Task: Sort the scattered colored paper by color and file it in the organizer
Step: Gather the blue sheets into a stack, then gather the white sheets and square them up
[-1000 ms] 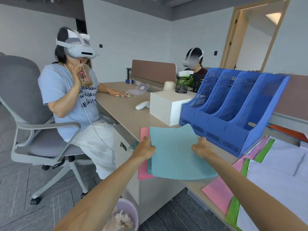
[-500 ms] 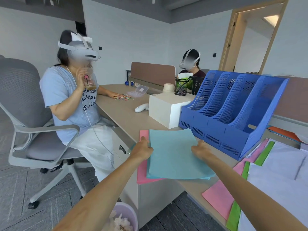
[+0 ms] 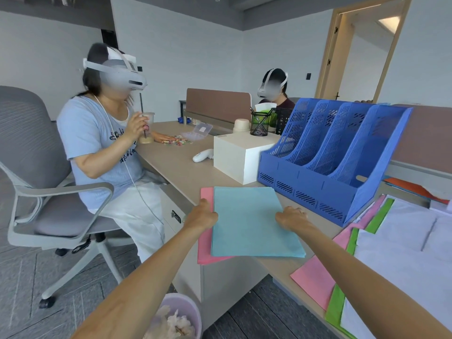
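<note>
A stack of light blue paper [image 3: 252,223] lies flat on the desk corner, on top of pink paper [image 3: 205,248] that sticks out at its left. My left hand [image 3: 201,215] grips the blue stack's left edge. On the right edge my right hand [image 3: 292,217] holds the same stack. The blue organizer [image 3: 327,182] with several slots stands just behind, to the right. More paper lies at the right: pink sheets [image 3: 315,282], green sheets [image 3: 338,304] and white sheets [image 3: 401,260], overlapping. An orange sheet [image 3: 411,185] lies behind them.
A white box [image 3: 234,157] stands left of the organizer, with a mesh pen cup [image 3: 259,124] on it. A seated person [image 3: 102,148] in a headset holds a cup at the desk's left side. Another person [image 3: 274,90] sits behind. A bin [image 3: 178,316] stands below the desk corner.
The blue stack has settled flat onto the pink paper, its edges squared. Both hands stay on its sides. The seated person lowered the cup from the mouth.
</note>
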A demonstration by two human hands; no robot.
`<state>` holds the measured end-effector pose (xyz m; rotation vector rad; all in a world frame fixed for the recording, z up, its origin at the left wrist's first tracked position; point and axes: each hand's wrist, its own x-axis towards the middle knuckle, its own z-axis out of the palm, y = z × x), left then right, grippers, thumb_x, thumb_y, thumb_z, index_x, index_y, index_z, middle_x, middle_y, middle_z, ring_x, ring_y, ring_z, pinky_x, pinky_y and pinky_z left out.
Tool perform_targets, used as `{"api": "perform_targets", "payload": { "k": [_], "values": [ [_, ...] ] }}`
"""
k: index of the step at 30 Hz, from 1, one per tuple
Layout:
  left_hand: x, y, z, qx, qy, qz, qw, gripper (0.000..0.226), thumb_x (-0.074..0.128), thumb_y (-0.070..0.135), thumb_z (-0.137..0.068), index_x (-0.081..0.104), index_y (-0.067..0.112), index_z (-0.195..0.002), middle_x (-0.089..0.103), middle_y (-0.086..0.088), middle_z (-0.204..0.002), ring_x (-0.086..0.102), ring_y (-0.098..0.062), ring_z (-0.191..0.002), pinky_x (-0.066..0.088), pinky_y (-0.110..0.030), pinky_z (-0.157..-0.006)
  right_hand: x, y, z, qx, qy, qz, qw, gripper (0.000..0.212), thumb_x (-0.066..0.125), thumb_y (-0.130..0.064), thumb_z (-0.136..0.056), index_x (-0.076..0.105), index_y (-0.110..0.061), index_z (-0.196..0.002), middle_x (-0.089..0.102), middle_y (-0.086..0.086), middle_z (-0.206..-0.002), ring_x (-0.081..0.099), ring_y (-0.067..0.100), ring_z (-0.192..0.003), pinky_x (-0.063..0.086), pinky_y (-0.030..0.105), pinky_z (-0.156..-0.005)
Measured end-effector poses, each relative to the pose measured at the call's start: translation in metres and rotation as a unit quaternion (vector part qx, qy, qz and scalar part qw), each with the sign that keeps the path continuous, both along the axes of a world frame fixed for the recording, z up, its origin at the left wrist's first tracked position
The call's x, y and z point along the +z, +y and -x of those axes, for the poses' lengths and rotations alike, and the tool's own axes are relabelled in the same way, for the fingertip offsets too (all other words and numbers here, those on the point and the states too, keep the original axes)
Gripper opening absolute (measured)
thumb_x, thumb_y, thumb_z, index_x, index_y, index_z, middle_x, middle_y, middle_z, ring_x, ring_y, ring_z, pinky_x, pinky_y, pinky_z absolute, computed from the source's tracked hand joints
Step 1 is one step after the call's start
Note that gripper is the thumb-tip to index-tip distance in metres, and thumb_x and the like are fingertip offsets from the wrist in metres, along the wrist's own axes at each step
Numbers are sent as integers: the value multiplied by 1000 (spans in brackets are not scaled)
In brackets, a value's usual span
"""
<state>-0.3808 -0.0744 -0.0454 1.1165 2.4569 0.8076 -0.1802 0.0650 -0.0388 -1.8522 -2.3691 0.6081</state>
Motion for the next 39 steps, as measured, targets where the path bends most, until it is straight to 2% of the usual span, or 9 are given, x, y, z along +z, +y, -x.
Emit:
{"api": "perform_targets", "payload": {
  "k": [8, 11, 14, 17, 21, 27, 31, 35, 39],
  "values": [
    [15, -6, -10, -20, 60, 3, 998, 32, 47, 18, -89, 43, 5, -117, 54, -12, -119, 54, -31, -109, 45, -34, -83, 10, -2, -9, 0, 41, -23, 999, 44, 38, -29, -93, 45, -5, -130, 36, 19, -139, 35, 36, -128, 37, 42, -105],
    [23, -1, -28, -59, 23, -70, 996, 37, 47, 18, -91, 47, 8, -127, 54, -7, -128, 55, -26, -114, 48, -36, -91, 19, -4, -25, 12, 91, -67, 993, 32, 43, -28, -92, 53, -7, -114, 42, 19, -128, 38, 39, -122, 36, 44, -101],
    [33, 7, -63, -100, -35, -129, 986, 33, 46, 17, -92, 50, 16, -125, 58, -1, -121, 58, -20, -97, 50, -27, -74, 28, -13, -51, 33, 160, -112, 980, 19, 43, -20, -86, 56, -7, -85, 51, 17, -102, 50, 38, -99, 43, 36, -83],
    [33, 22, -105, -157, -59, -151, 974, 31, 47, 18, -94, 49, 16, -124, 60, -1, -116, 56, -18, -91, 43, -24, -65, 30, -23, -86, 27, 207, -159, 965, 32, 45, -15, -90, 63, -12, -116, 54, 14, -117, 53, 34, -109, 45, 37, -95],
    [29, 44, -171, -240, -83, -156, 954, 31, 46, 19, -95, 48, 16, -126, 58, 0, -115, 57, -18, -99, 43, -25, -74, 29, -31, -148, -13, 221, -190, 956, 31, 48, -13, -90, 65, -15, -116, 57, 12, -118, 58, 29, -107, 45, 34, -95],
    [15, 87, -276, -324, -86, -115, 935, 33, 52, 20, -93, 48, 12, -124, 59, -5, -125, 57, -22, -109, 44, -31, -90, 25, -38, -260, -118, 200, -208, 950, 29, 49, -12, -90, 68, -16, -112, 60, 8, -115, 58, 26, -105, 45, 30, -92],
    [7, 110, -325, -368, 84, 9, 926, 61, 44, 40, -90, 34, 9, -141, 42, -6, -143, 33, -22, -138, 38, -31, -103, 18, -44, -333, -199, 148, -186, 951, 29, 51, -21, -88, 67, -22, -112, 60, 7, -119, 56, 27, -112, 46, 35, -96],
    [7, 122, -352, -347, 183, 72, 917, 77, 44, 39, -92, 9, 5, -151, 30, -16, -151, 22, -32, -143, 34, -36, -106, 7, -53, -397, -263, -30, -87, 960, 54, 45, -55, -90, 47, -22, -133, 41, 9, -138, 32, 30, -135, 33, 47, -107],
    [13, 133, -358, -326, 176, 86, 925, 80, 49, 33, -91, 6, 3, -151, 21, -17, -156, 23, -32, -143, 32, -36, -109, -7, -60, -426, -203, -72, -30, 976, 77, 38, -70, -87, 31, -20, -146, 17, 6, -156, 6, 24, -148, 15, 50, -116]
  ]
}}
